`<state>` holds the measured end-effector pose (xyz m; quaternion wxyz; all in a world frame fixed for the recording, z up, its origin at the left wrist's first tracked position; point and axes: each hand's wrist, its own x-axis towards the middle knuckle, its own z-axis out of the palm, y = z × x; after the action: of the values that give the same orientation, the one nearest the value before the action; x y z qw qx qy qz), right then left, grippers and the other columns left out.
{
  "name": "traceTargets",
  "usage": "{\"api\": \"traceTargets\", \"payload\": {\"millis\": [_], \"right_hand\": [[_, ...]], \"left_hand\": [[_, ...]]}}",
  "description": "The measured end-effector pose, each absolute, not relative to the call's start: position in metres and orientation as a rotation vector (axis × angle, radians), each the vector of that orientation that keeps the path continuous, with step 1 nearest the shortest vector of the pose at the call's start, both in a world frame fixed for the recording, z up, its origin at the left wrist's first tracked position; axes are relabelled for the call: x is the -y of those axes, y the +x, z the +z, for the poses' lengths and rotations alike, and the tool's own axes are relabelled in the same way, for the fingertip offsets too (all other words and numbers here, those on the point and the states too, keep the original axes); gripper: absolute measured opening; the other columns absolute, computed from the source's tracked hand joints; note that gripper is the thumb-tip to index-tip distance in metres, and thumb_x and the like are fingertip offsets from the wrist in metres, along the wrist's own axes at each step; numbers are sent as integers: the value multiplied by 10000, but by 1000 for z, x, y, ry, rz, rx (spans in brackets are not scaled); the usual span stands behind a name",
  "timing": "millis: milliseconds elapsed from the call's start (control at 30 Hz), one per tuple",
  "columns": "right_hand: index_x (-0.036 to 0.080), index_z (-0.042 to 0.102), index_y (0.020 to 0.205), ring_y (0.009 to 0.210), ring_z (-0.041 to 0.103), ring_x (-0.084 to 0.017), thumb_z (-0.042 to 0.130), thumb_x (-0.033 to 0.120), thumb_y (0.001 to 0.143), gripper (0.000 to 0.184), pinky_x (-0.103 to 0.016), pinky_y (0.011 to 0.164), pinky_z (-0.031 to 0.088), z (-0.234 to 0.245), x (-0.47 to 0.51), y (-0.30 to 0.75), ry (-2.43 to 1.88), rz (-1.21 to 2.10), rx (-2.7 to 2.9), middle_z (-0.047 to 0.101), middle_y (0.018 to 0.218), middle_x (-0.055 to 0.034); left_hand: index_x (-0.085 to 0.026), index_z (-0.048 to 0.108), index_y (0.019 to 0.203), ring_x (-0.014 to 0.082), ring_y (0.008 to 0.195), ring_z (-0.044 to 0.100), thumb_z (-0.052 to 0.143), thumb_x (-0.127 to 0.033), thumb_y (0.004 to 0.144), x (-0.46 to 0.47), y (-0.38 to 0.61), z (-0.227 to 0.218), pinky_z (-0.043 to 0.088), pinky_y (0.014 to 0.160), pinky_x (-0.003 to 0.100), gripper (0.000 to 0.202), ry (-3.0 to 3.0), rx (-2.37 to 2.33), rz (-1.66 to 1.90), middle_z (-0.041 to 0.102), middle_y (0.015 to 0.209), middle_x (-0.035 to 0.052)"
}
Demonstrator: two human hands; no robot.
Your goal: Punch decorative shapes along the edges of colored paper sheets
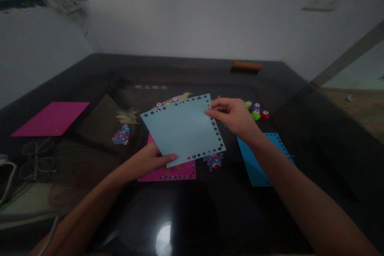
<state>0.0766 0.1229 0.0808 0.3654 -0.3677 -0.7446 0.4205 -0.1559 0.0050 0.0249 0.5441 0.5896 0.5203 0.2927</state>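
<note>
A light blue sheet of paper (184, 132), with small dark star and flower shapes along three of its edges, is held up tilted above the table. My left hand (151, 160) grips its lower left edge, thumb on top and fingers underneath. At the upper right edge, my right hand (232, 114) pinches the same sheet between thumb and fingers. Partly covered below lies a pink sheet (180, 172) with a decorated border. Beside it is a small pile of colourful confetti pieces (213, 161). Under my right forearm rests a bright blue sheet (255, 164), also bordered with small shapes.
Another confetti pile (121, 134) and a plain magenta sheet (51, 119) lie to the left, near eyeglasses (37, 156) and a white cable (12, 176). Several frog-like coloured figures (256, 114) sit at right. A brown roll (247, 65) lies near the wall.
</note>
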Motion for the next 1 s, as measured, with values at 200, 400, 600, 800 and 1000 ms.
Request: {"api": "traceTargets", "payload": {"millis": [200, 400, 600, 800, 1000], "right_hand": [[176, 612, 706, 645, 533, -116, 666, 292, 725, 129, -270, 602, 403, 78, -122, 75, -913, 1101, 1910, 576, 684, 16], [179, 581, 715, 622, 490, -106, 660, 293, 737, 140, -264, 586, 379, 79, -121, 74, -892, 1093, 1911, 533, 679, 27], [180, 594, 737, 624, 481, -102, 660, 330, 762, 166, -258, 594, 368, 82, -119, 77, -862, 1145, 1947, 525, 680, 33], [193, 610, 703, 600, 475, -107, 548, 448, 849, 301, -262, 596, 380, 85, -122, 84, -885, 1145, 1950, 536, 639, 21], [190, 603, 668, 585, 489, -113, 527, 525, 839, 384, -261, 589, 396, 75, -129, 86, -926, 1229, 1834, 546, 622, 12]], "left_hand": [[-177, 605, 870, 232, 912, 639, 629, -362, 796, -3, -155, 26, 509, 846, 365, 201, 1422, -1184, 699, 660, 669, 13], [-154, 590, 1060, 255, 923, 643, 615, -413, 797, -1, -155, 29, 514, 829, 391, 370, 1455, -1245, 651, 714, 887, 71], [-157, 558, 1051, 201, 691, 669, 604, -415, 801, 2, -152, 33, 530, 685, 329, 361, 1404, -1226, 572, 707, 914, 56], [-174, 521, 1024, 157, 560, 635, 590, -407, 828, 5, -149, 33, 497, 584, 283, 313, 1376, -1136, 555, 671, 784, 9], [-156, 531, 1030, 182, 639, 642, 565, -391, 834, 6, -145, 35, 522, 681, 335, 308, 1416, -1100, 523, 683, 833, 45]]}}
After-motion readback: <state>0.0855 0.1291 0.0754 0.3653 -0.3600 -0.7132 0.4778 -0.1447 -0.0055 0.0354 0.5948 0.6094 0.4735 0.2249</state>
